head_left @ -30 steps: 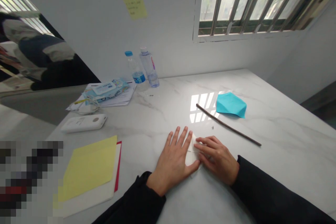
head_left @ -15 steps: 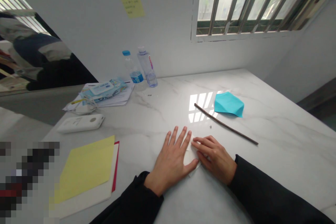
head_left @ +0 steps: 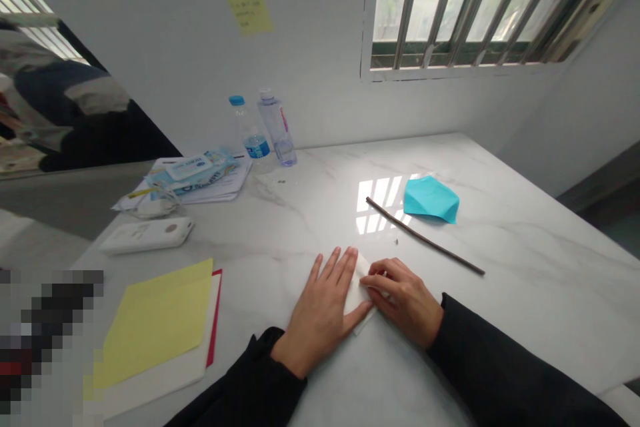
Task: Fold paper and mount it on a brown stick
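Observation:
A small piece of white folded paper [head_left: 356,297] lies on the marbled table under my hands. My left hand [head_left: 325,307] is spread flat across its left side, with the thumb stretched along the lower part. From the right, my right hand [head_left: 403,297] pinches at the paper's right edge with thumb and fingers close together. The fold under the fingers is partly hidden. Beyond my right hand lie a thin brown stick [head_left: 425,238] and a creased turquoise paper [head_left: 431,200].
To the left is a stack of yellow paper [head_left: 160,320], white and red sheets beneath. Farther back are a white power bank [head_left: 147,235], a cable, a wipes pack [head_left: 193,171] on papers, and two plastic bottles [head_left: 257,147]. A barred window [head_left: 460,7] is above.
My left fingers have drawn closer together, and more of the white paper shows. My right fingertips have moved slightly down along its edge. The view has shifted a little.

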The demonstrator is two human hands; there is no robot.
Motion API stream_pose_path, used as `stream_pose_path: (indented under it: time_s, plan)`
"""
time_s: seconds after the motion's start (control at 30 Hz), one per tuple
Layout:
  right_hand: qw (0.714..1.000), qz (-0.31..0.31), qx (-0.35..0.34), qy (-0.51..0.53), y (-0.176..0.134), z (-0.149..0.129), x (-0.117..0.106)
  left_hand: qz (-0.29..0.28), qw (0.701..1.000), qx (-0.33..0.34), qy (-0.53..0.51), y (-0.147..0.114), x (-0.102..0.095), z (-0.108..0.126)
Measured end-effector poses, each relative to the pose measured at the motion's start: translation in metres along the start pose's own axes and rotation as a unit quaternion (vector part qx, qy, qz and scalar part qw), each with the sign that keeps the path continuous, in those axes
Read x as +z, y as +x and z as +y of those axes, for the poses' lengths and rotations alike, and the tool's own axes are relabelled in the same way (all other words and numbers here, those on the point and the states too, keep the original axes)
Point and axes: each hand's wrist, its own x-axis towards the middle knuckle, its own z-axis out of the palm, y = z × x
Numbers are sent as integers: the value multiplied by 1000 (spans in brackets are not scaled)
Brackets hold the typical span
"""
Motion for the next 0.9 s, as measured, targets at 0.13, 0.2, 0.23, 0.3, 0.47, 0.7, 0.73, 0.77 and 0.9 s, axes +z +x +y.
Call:
stream_pose_path:
  time_s: [0.13, 0.2, 0.23, 0.3, 0.47, 0.7, 0.73, 0.77, 0.9]
  plan:
    - [1000, 4, 6, -1, 0, 0, 0, 36, 999, -12, -26, -6, 3, 1]
    - [1000, 5, 3, -2, 0, -1, -1, 60, 997, -24, -44, -10, 1, 3]
    - [1000, 5, 2, -2, 0, -1, -1, 72, 995, -32, -53, -13, 0, 4]
    - [1000, 3, 0, -4, 0, -1, -1, 92, 992, -45, -68, -18, -3, 8]
    - [1000, -10, -8, -3, 0, -1, -1, 91, 992, -28, -80, -24, -8, 13]
    - [1000, -12, -10, 2, 0, -1, 0, 86, 992, -28, -89, -22, -8, 12]
    - [1000, -12, -8, 2, 0, -1, 0, 86, 992, -28, -91, -22, -8, 12]
    - [1000, -11, -7, 2, 0, -2, 0, 87, 992, -27, -92, -22, -8, 12]
    - [1000, -10, -6, 2, 1, -2, -1, 101, 989, -28, -103, -22, -9, 13]
